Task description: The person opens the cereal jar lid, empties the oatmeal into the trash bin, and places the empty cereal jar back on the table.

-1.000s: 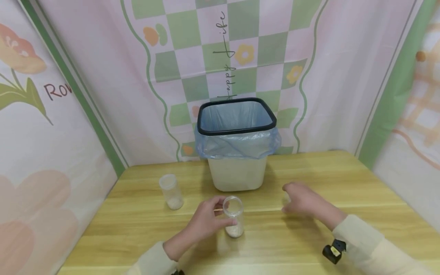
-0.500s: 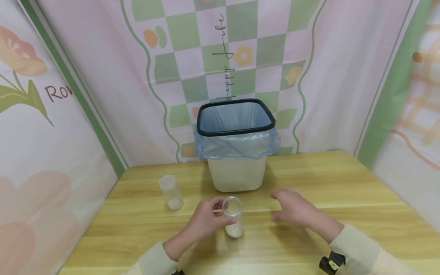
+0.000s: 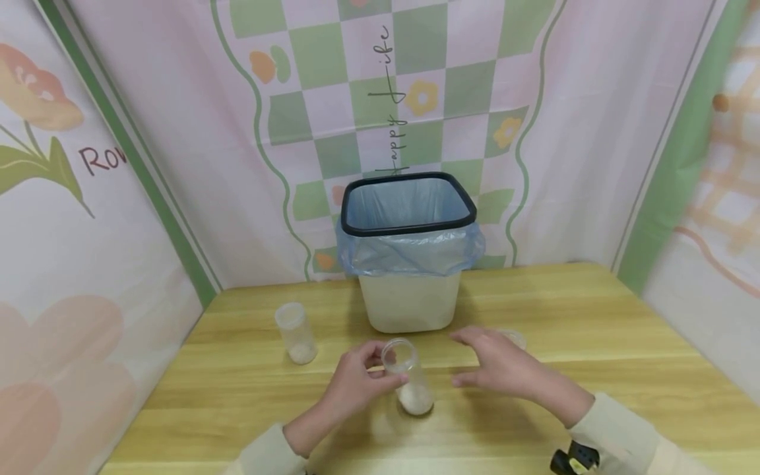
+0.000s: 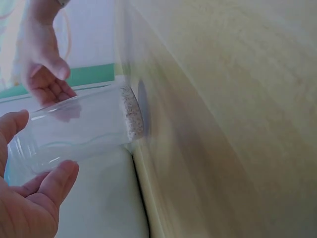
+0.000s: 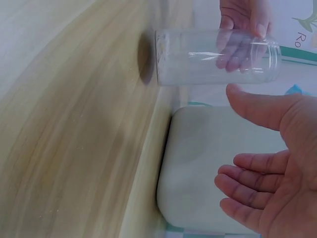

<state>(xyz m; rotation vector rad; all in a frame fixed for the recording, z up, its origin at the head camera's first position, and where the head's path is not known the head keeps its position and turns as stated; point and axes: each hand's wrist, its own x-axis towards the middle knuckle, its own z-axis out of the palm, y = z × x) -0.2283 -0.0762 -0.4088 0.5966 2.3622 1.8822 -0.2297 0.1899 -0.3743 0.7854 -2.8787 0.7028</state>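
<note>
My left hand (image 3: 356, 379) holds a clear plastic jar (image 3: 413, 394) near its uncovered top, thumb in front and fingers behind. The jar leans, its base pointing toward my right side, and a dark shadow shows on the wood by the base. A shallow layer of pale grains (image 4: 132, 114) fills its bottom in the left wrist view. To the right of the jar, apart from it, my right hand (image 3: 505, 364) faces it with thumb and fingers spread and nothing between them. Partly hidden behind that hand is a clear round lid (image 3: 516, 338) on the table.
A second clear jar (image 3: 297, 333), also with a pale layer at its bottom, stands on the left of the wooden table (image 3: 237, 396). At the back is a white bin (image 3: 412, 303) with a blue bag under a black rim. Printed cloth hangs all around.
My right hand has moved left, from beside the lid toward the jar, uncovering part of the lid. In my left hand the jar has tilted from upright, its base swinging to the right.
</note>
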